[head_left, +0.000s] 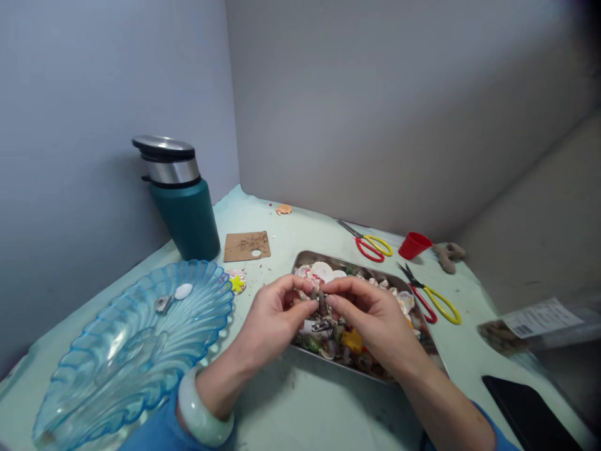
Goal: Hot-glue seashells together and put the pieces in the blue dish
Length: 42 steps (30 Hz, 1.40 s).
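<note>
Over a metal tray filled with shells and small trinkets, my two hands meet fingertip to fingertip. My left hand is closed, thumb and forefinger pinched on a small grey-brown piece. My right hand pinches at the same piece from the other side. Whether it is one piece or two pressed together, I cannot tell. Below the fingers lie white shells, a yellow trinket and dark and greenish bits. My fingers and palms hide part of the tray's contents.
A clear blue scalloped dish holding two small pieces stands left, before a green bottle. Brown card lies behind. Rightward are two scissors, a red cup, grey-brown lumps, a plastic bag and a black flat object.
</note>
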Available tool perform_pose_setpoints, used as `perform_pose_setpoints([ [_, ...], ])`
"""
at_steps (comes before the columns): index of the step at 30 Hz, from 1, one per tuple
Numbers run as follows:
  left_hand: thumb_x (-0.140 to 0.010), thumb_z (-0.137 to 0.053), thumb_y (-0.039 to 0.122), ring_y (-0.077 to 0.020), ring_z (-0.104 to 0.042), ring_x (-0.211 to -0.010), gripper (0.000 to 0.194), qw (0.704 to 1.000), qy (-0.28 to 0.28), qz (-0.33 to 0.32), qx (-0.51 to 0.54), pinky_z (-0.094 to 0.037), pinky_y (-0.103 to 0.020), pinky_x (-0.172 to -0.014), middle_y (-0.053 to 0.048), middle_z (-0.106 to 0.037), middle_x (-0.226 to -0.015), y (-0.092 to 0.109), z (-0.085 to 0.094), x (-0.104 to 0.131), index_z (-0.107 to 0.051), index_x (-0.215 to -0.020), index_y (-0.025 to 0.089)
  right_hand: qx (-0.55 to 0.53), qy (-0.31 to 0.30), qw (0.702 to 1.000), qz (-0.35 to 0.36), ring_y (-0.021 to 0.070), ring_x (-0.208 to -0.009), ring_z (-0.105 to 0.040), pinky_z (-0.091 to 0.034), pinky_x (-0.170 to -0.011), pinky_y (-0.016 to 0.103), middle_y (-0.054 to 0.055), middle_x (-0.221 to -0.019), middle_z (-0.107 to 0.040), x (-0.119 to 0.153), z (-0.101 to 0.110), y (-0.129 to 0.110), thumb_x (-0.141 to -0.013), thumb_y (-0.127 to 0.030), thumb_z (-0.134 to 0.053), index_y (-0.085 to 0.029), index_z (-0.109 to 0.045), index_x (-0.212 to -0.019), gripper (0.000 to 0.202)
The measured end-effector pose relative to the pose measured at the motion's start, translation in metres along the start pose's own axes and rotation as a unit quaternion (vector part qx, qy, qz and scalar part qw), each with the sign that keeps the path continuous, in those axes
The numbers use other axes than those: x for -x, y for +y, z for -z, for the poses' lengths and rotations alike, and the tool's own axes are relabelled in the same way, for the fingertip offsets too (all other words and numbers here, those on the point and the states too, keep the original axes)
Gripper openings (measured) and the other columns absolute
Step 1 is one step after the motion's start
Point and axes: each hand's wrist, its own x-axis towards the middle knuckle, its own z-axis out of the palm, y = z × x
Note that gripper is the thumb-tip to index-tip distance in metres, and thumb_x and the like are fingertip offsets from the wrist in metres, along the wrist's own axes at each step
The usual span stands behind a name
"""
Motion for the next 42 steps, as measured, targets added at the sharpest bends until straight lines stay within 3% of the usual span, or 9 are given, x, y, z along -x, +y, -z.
perform_pose_setpoints([
  [8,-0.075,-0.065,0.022,-0.0062,-0.044,-0.044,0.019,1.000,0.005,-0.004,-0.012,-0.034,-0.020,-0.045,0.007,-0.052,-0.058,0.0004,0.0003,0.0012,-0.057,-0.091,0.018,-0.007,0.009,1.000,-0.006,0.0142,-0.070,-0.060,-0.049,-0.063,0.026,0.002,-0.081,-0.070,-0.0017,-0.0001,-0.0013,-0.078,-0.027,-0.067,-0.020,-0.071,-0.084,0.010],
  [15,-0.076,-0.065,0.023,-0.0069,-0.044,-0.045,0.013,1.000,0.009,-0.005,-0.017,-0.032,-0.020,-0.044,0.007,-0.050,-0.056,-0.0015,-0.0006,0.0016,-0.059,-0.086,0.018,-0.064,0.005,0.997,-0.036,0.0107,-0.059,-0.056,-0.048,-0.057,0.024,0.000,-0.074,-0.068,-0.0020,0.0006,-0.0030,-0.074,-0.028,-0.071,-0.020,-0.071,-0.081,0.011],
  [26,-0.078,-0.064,0.024,-0.0077,-0.043,-0.047,0.011,0.997,0.019,-0.041,-0.055,-0.032,-0.020,-0.046,0.007,-0.047,-0.056,-0.0045,0.0013,0.0019,-0.059,-0.086,0.018,0.024,0.016,1.000,0.004,0.0174,-0.075,-0.063,-0.051,-0.067,0.029,0.004,-0.084,-0.073,-0.0013,-0.0006,-0.0048,-0.078,-0.029,-0.065,-0.019,-0.071,-0.084,0.013],
  [30,-0.078,-0.064,0.023,-0.0074,-0.042,-0.047,0.010,0.998,0.013,-0.041,-0.046,-0.033,-0.020,-0.046,0.007,-0.047,-0.058,-0.0048,0.0014,0.0020,-0.059,-0.085,0.018,0.026,0.017,1.000,0.005,0.0167,-0.072,-0.063,-0.051,-0.065,0.029,0.003,-0.081,-0.073,-0.0012,-0.0005,-0.0065,-0.078,-0.029,-0.066,-0.020,-0.071,-0.082,0.012],
  [42,-0.074,-0.066,0.025,-0.0060,-0.043,-0.045,0.014,1.000,-0.016,0.000,0.013,-0.034,-0.019,-0.044,0.007,-0.051,-0.058,0.0003,0.0005,0.0014,-0.057,-0.082,0.017,0.004,0.008,1.000,-0.008,0.0129,-0.062,-0.059,-0.049,-0.059,0.026,0.001,-0.074,-0.069,-0.0011,0.0009,-0.0077,-0.075,-0.028,-0.067,-0.019,-0.072,-0.081,0.011],
])
